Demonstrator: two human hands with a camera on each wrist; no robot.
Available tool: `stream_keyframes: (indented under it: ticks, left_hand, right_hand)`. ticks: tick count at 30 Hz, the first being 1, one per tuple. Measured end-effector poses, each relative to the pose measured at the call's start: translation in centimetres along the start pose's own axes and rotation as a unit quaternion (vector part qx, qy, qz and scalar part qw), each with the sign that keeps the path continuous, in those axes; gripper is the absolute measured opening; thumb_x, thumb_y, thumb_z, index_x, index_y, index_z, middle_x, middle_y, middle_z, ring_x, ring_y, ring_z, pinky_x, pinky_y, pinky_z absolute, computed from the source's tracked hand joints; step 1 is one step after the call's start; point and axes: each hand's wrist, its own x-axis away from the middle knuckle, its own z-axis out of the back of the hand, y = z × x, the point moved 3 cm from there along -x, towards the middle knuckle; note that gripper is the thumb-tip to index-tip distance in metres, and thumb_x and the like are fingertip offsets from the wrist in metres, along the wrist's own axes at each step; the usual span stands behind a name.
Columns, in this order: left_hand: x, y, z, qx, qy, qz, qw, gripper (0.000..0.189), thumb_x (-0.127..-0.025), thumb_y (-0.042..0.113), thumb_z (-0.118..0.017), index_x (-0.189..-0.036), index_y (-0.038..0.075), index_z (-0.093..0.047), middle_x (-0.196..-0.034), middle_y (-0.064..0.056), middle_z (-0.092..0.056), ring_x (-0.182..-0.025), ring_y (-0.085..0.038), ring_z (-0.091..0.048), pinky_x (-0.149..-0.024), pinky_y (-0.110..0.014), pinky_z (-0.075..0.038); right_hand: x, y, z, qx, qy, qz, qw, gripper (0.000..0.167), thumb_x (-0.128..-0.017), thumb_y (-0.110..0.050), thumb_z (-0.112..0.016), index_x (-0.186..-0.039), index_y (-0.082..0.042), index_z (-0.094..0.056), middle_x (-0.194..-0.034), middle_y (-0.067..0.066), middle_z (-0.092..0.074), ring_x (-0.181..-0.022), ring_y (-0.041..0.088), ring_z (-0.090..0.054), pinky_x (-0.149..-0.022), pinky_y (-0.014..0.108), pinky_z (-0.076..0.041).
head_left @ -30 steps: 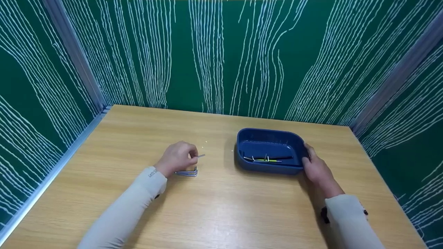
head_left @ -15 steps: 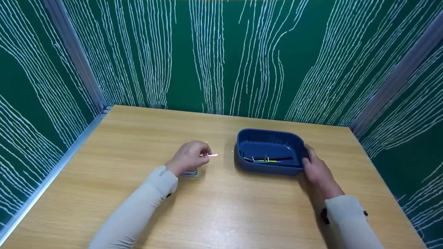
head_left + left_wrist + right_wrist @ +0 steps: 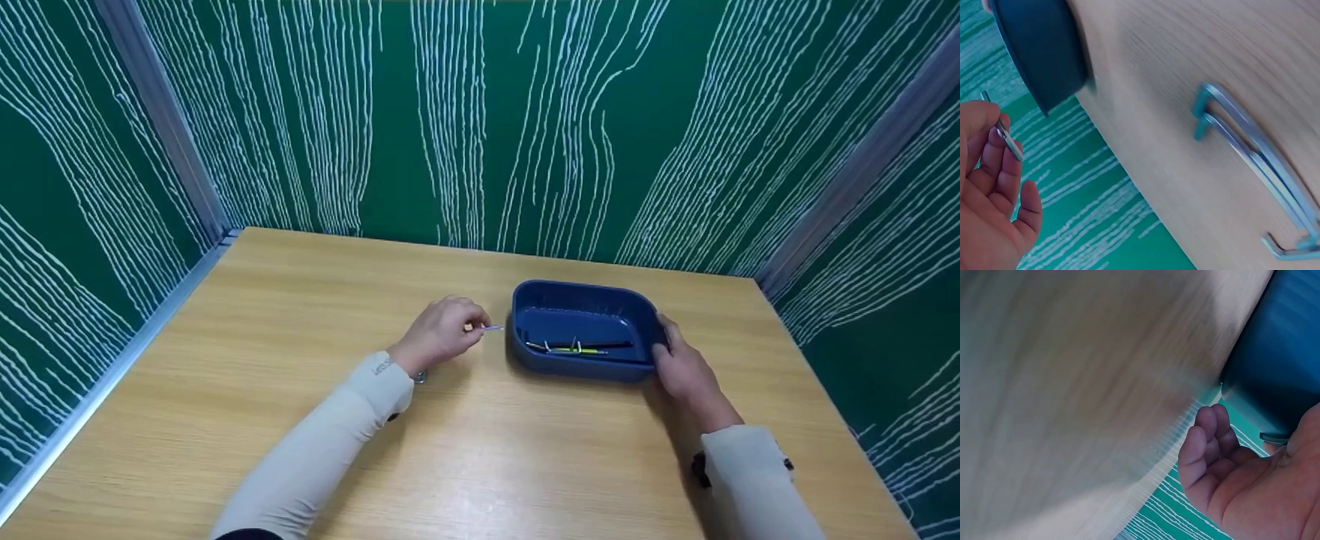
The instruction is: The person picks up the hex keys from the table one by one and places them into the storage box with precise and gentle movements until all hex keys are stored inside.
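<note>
In the head view my left hand (image 3: 446, 330) pinches a small metal hex key (image 3: 493, 327) between thumb and fingers, just left of a dark blue bin (image 3: 581, 366). The left wrist view shows this hex key (image 3: 1009, 142) as a thin shiny rod, partly covered by fingers. My right hand (image 3: 684, 367) holds the bin's right wall at the rim; in the right wrist view several of its fingers (image 3: 1205, 444) curl free of the wall. Several bent hex keys (image 3: 1252, 146) lie on the table, mostly hidden under my left wrist in the head view.
Inside the bin lie a yellow-green pencil (image 3: 594, 352), a thin black stick (image 3: 619, 344) and small bent metal pieces (image 3: 576, 345). The wooden table (image 3: 525, 465) ends at green, white-lined walls (image 3: 390, 150) behind and at both sides.
My left hand has moved right with the hex key, away from the keys on the table and up to the bin's left side. The right hand and bin have hardly moved.
</note>
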Motion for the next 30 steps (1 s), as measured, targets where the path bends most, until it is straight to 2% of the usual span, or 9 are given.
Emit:
stream_keyframes:
  ticks: [8,13,20,30]
  left_hand:
    - [-0.7,1.1,-0.3,0.012,0.02,-0.013,0.9997,0.011,-0.092,0.019,-0.063,-0.1,0.017,-0.071,-0.097,0.004,-0.065,-0.092,-0.014,-0.053,-0.089,-0.03,-0.046]
    - [-1.1,1.5,-0.7,0.022,0.012,-0.013,0.9996,0.011,-0.092,0.019,-0.063,-0.099,0.017,-0.07,-0.096,0.004,-0.063,-0.09,-0.013,-0.055,-0.088,-0.029,-0.048]
    - [-1.8,2.4,-1.3,0.013,0.011,-0.016,0.9997,0.013,-0.092,0.019,-0.062,-0.1,0.016,-0.072,-0.095,0.005,-0.064,-0.09,-0.013,-0.054,-0.087,-0.031,-0.047]
    - [-2.7,4.0,-2.6,0.041,-0.012,-0.011,0.999,0.014,-0.092,0.021,-0.062,-0.103,0.017,-0.071,-0.096,0.005,-0.062,-0.09,-0.013,-0.054,-0.084,-0.026,-0.048]
  right_hand:
    - [0.1,-0.2,-0.1,-0.005,0.0,0.006,1.0,0.058,-0.104,-0.039,-0.019,-0.153,-0.033,0.011,-0.161,0.017,0.006,-0.146,0.046,0.0,-0.111,0.068,-0.008]
    - [0.1,-0.2,0.0,-0.003,-0.003,0.006,1.0,0.058,-0.104,-0.04,-0.019,-0.153,-0.034,0.011,-0.161,0.016,0.006,-0.146,0.045,0.001,-0.111,0.067,-0.008]
    - [-0.1,-0.1,0.1,0.056,0.019,0.02,0.998,0.058,-0.103,-0.034,-0.019,-0.155,-0.024,0.004,-0.159,0.025,-0.008,-0.143,0.049,-0.012,-0.111,0.066,-0.013]
    - [-0.2,0.1,0.0,0.042,0.01,0.012,0.999,0.058,-0.103,-0.036,-0.019,-0.155,-0.027,0.007,-0.16,0.024,-0.003,-0.144,0.049,-0.008,-0.111,0.067,-0.012]
